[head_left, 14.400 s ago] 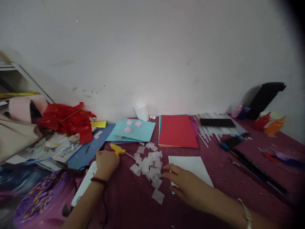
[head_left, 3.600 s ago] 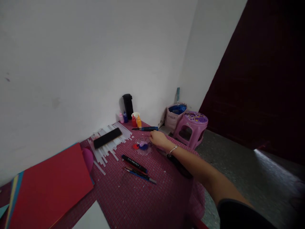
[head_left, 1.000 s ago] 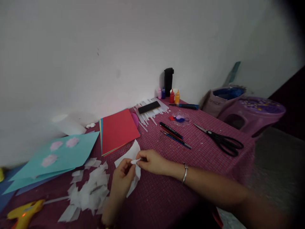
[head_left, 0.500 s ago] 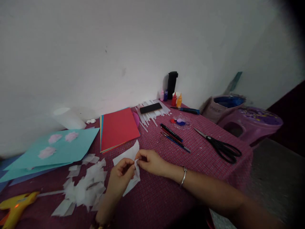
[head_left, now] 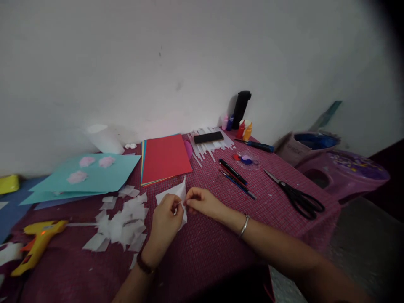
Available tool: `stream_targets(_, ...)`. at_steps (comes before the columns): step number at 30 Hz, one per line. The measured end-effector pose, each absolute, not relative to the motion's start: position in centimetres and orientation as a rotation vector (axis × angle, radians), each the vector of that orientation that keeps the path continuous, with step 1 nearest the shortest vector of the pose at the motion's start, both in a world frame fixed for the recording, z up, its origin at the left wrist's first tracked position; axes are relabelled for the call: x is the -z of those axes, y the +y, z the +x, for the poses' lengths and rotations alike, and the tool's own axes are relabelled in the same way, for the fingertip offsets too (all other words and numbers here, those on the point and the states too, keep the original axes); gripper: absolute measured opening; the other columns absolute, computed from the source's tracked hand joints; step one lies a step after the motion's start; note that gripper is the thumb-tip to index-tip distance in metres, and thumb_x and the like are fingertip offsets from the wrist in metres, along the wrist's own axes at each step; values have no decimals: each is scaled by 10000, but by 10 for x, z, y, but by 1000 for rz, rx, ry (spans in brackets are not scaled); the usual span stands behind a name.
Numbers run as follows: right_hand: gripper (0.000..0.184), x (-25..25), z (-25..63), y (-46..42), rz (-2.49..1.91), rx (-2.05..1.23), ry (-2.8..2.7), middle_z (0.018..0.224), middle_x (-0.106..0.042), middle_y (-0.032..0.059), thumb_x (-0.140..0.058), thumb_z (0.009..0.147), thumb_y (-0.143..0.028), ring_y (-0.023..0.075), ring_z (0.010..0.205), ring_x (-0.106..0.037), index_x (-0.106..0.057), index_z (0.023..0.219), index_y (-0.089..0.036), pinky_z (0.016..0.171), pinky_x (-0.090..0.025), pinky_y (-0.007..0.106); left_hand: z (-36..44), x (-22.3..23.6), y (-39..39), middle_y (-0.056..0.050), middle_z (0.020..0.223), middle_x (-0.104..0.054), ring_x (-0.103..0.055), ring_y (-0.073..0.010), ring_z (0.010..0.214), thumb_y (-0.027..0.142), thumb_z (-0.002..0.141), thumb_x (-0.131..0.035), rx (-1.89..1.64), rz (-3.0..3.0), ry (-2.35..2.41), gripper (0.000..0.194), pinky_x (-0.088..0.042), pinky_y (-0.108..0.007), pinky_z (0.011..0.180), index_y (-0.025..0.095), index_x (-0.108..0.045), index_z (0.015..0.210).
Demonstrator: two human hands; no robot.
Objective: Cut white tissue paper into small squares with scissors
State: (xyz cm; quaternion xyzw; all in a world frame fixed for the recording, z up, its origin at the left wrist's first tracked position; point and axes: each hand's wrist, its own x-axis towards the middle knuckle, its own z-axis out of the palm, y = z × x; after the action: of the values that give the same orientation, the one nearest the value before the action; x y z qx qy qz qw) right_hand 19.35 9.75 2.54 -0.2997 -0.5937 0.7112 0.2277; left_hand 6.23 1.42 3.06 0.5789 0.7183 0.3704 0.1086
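At the table's near middle, my left hand [head_left: 168, 216] is closed, thumb and fingertips pinching a small bit of white tissue paper [head_left: 181, 203]. Facing it, my right hand [head_left: 203, 203] also pinches, its fingertips meeting the same bit. Just behind and below my fingers is a white sheet of paper [head_left: 164, 194], partly hidden by my left hand. To the left of that hand spreads a loose pile of cut white tissue pieces [head_left: 121, 223].
Left are a yellow glue gun [head_left: 44, 240] and turquoise sheets [head_left: 104, 179] bearing pale pink paper flowers. Behind my hands lie red card [head_left: 167, 158] and a phone [head_left: 208, 137] on white strips. Markers [head_left: 233, 171] and black scissors [head_left: 295, 194] lie right; paint bottles [head_left: 248, 131] stand behind.
The view has shifted left, bringing more of the glue gun and a yellow object into sight. My fingertips have drawn slightly apart, and less of the tissue hangs below them.
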Motion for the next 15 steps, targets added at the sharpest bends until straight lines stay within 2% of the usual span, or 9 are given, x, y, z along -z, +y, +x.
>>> stream_targets(6, 95, -21, 193, 96, -846, -2028, -1652, 564, -561, -70, -508, 758, -84, 70, 487, -540, -549, 778, -166, 522, -464, 194, 62, -33, 15, -5, 715, -641, -597, -151, 649, 213, 770, -497, -1235, 1476, 1747, 135, -454, -257, 603, 182, -623, 808)
stream_targets(10, 73, -24, 195, 97, -840, -2025, -1671, 570, -559, -62, -510, 778, -103, 64, 497, -535, -546, 748, -160, 532, -458, 184, 62, -32, 14, 2, 678, -640, -580, -144, 621, 286, 800, -537, -1258, 1464, 1786, 156, -441, -246, 580, 183, -644, 754)
stream_targets(15, 98, -25, 197, 99, -846, -1997, -1719, 546, -555, -52, -545, 798, -183, 71, 482, -521, -537, 705, -154, 514, -442, 187, 62, -29, 14, 0, 687, -638, -586, -137, 632, 243, 806, -532, -1206, 1632, 1850, 146, -440, -246, 604, 182, -649, 744)
